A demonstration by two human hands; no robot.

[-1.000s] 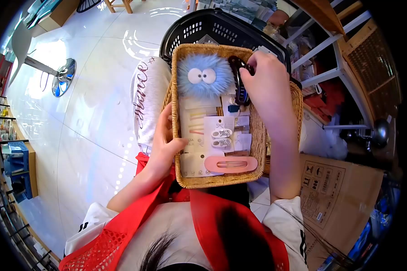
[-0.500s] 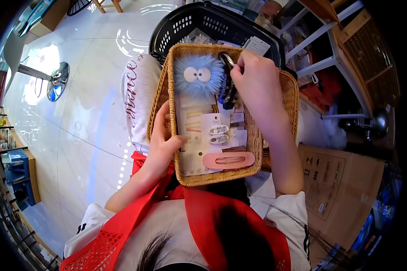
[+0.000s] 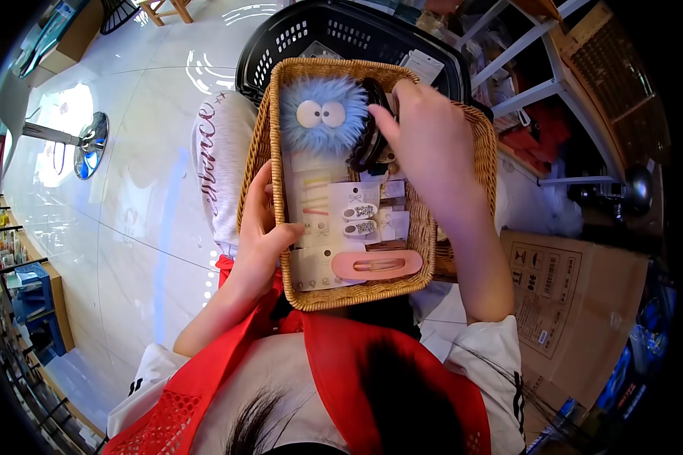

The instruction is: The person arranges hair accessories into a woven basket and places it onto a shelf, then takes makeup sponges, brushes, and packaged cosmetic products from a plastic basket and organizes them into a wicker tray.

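My left hand (image 3: 262,235) grips the left wall of a small wicker basket (image 3: 279,182), thumb over the rim. A black hair claw clip (image 3: 370,129) lies at the top beside a fluffy blue ball with googly eyes (image 3: 320,114). My right hand (image 3: 436,136) is over the basket's upper right, thumb apart from the index finger and its tip at the claw clip's edge; the other fingers are hidden. Below lie a card with two silvery hair clips (image 3: 359,220), a card of small studs (image 3: 319,269) and a pink oval hair clip (image 3: 377,265).
Another wicker basket (image 3: 484,163) sits beneath the small one. Behind it stands a black plastic basket (image 3: 281,45) with packaged goods. A cardboard box (image 3: 573,303) is on the right, near a white metal frame (image 3: 520,98). Shelves (image 3: 23,303) line the left.
The black claw clip, pinched and tilted up before, now lies flatter against the blue ball. My right thumb and index finger have spread apart. The small basket has shifted slightly left and up.
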